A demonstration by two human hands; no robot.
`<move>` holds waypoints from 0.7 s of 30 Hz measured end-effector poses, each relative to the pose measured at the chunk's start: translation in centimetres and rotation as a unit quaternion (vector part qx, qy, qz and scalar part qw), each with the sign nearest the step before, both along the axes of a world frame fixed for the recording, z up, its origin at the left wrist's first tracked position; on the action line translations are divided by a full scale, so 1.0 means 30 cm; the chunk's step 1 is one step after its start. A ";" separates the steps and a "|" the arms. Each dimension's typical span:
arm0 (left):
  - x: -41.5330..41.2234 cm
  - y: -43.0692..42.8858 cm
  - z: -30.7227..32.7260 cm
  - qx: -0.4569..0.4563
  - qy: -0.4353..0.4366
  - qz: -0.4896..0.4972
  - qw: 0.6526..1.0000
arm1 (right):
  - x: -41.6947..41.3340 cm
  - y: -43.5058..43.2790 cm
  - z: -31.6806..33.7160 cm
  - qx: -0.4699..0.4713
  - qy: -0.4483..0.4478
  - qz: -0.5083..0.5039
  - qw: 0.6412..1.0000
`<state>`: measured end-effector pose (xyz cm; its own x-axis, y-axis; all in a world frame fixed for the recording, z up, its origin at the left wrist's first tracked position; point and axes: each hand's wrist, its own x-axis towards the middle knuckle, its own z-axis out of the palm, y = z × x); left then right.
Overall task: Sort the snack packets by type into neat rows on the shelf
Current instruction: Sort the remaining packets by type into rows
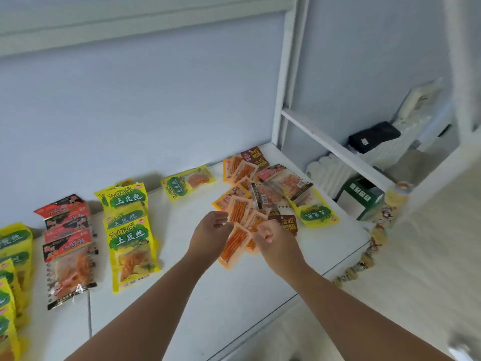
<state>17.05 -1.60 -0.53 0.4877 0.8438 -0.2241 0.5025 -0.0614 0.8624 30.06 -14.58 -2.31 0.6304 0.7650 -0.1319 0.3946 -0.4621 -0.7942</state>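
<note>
Scanning from the left: yellow packets (pixel 13 256) at the frame edge, a red-and-black packet row (pixel 68 252), then a yellow row (pixel 130 237) printed "TuDouSi" and 土豆丝, all lying sorted on the white shelf (pixel 197 298). Left hand (pixel 211 233) and right hand (pixel 274 242) meet over the orange stick packets (pixel 235 243) at the near edge of the unsorted pile (pixel 268 196), fingers of both curled at a packet's edges; whether either truly pinches it cannot be told. Judged: packets light, thin, slick film, contents breakable, so grip the flat sealed border, not the middle; the brown packet (pixel 287 222) beside the right hand reads 冷吃.
</note>
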 end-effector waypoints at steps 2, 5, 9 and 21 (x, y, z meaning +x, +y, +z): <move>0.073 -0.051 0.000 -0.006 0.005 -0.018 1.000 | 0.081 -0.057 -0.007 -0.009 -0.004 -0.037 0.999; 0.168 -0.124 -0.008 -0.019 0.008 -0.050 0.999 | 0.217 -0.131 -0.020 -0.009 -0.005 -0.105 0.994; 0.262 -0.198 -0.035 -0.030 0.017 -0.064 0.997 | 0.405 -0.197 -0.077 -0.020 0.132 -0.245 0.960; 0.304 -0.268 -0.080 -0.028 0.075 -0.053 0.995 | 0.585 -0.125 -0.183 0.071 0.481 -0.377 0.788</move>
<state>26.18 -9.65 -2.93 0.5309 0.7732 -0.3468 0.6191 -0.0744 0.7818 47.60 -18.33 -7.81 0.5732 0.2707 -0.7734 -0.7666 -0.1563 -0.6228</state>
